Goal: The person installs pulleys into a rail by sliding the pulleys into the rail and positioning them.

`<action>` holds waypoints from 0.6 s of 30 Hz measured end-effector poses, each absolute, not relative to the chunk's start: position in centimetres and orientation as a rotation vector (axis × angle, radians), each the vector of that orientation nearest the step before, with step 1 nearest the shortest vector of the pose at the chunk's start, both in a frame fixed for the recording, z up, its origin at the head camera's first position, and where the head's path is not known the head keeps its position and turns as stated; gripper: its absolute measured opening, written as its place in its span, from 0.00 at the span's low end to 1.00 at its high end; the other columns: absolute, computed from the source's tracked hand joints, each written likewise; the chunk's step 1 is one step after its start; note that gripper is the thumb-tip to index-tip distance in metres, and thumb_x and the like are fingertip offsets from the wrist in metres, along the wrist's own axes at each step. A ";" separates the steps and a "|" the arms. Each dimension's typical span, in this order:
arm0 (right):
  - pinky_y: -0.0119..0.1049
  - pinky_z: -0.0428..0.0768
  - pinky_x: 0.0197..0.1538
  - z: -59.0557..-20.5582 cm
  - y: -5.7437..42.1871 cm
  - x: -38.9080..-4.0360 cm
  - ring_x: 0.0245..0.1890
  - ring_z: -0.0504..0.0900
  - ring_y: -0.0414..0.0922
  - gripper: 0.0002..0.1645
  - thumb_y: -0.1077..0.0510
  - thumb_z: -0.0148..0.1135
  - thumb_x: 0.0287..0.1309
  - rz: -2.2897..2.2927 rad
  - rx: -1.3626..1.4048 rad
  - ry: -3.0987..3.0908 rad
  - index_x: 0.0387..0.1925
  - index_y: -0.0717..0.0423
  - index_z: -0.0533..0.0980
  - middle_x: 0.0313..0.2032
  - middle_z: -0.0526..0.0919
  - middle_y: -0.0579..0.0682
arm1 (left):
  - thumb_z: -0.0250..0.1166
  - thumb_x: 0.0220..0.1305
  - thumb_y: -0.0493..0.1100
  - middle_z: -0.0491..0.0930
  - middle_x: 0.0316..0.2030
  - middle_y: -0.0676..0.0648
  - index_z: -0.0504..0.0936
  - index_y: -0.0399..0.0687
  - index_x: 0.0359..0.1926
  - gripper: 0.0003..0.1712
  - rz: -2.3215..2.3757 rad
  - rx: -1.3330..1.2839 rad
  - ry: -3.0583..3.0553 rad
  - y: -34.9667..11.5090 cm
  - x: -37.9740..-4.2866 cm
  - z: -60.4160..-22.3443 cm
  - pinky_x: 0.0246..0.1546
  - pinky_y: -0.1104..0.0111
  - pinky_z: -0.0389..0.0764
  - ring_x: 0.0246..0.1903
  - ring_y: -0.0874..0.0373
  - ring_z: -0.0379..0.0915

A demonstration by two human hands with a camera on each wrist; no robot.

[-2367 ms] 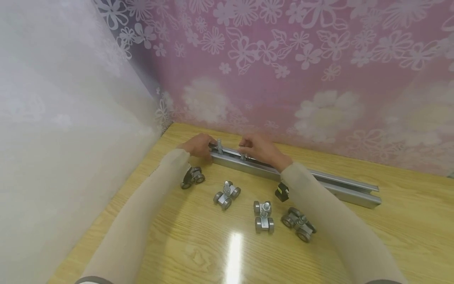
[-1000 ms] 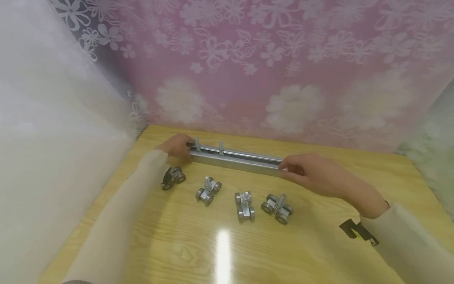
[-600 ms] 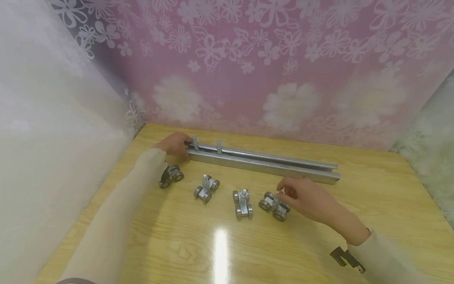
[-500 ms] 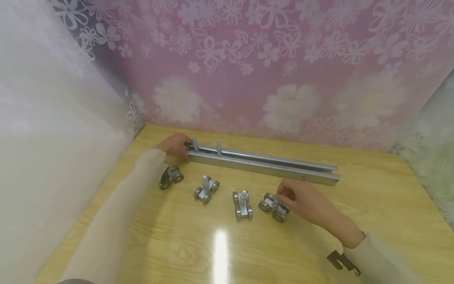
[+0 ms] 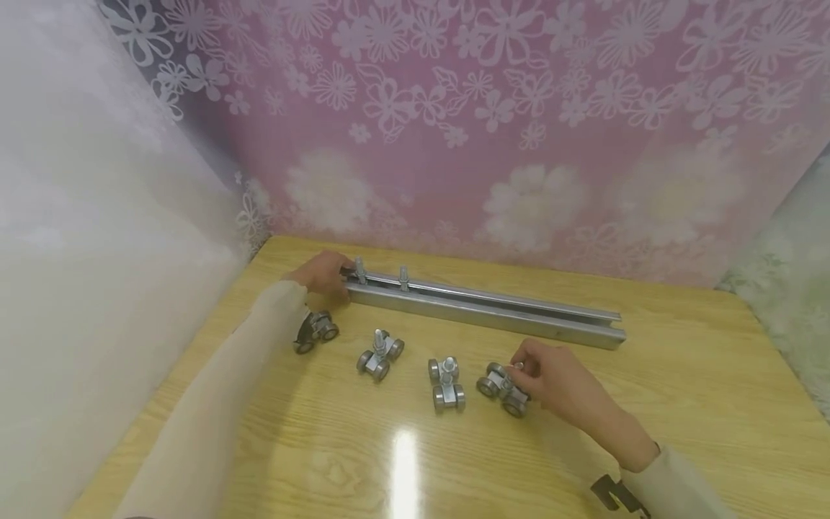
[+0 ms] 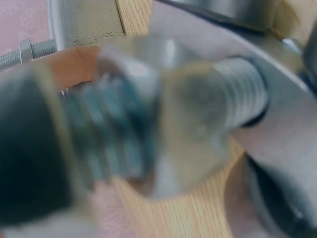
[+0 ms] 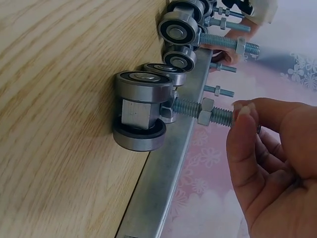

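My left hand [image 5: 324, 274] grips the left end of a metal channel rail [image 5: 493, 314], thumb at the near side. Two threaded bolts [image 5: 404, 278] of roller trolleys stand up from the rail's slot near that hand. My right hand [image 5: 564, 378] pinches the bolt tip of the rightmost four-wheeled roller trolley [image 5: 502, 386]. In the right wrist view, thumb and forefinger meet on that bolt [image 7: 218, 116], and the wheels [image 7: 143, 87] sit at the wooden surface. A blurred trolley bolt with a nut [image 6: 193, 119] fills the left wrist view, hiding most of the left hand.
Three more roller trolleys stand on the wooden table [image 5: 311, 447]: a middle one [image 5: 447, 386], another [image 5: 380, 355] to its left, and one [image 5: 318, 330] beside the left wrist, partly hidden by its strap. A pink floral cloth [image 5: 454, 180] hangs behind the rail.
My right hand has left the trolley bolt in the rail, passed the rail's right part, and come down to the rightmost trolley, whose bolt it now pinches. The left hand stays on the rail's end.
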State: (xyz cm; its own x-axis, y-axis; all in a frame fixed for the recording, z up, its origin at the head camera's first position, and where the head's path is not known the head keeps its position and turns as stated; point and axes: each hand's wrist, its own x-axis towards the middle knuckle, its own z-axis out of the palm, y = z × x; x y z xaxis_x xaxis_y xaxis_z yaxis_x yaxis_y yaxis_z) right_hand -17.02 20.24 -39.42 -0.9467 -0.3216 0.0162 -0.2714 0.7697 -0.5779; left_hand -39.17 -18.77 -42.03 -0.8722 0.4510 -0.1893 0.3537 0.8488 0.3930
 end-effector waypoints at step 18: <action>0.31 0.73 0.24 -40.1 20.4 -17.4 0.20 0.71 0.36 0.06 0.53 0.64 0.60 -0.901 -0.525 2.942 0.30 0.49 0.78 0.21 0.77 0.39 | 0.75 0.44 0.38 0.72 0.58 0.39 0.70 0.37 0.64 0.43 0.549 0.566 2.736 -18.6 -39.0 -42.0 0.58 0.53 0.69 0.56 0.45 0.68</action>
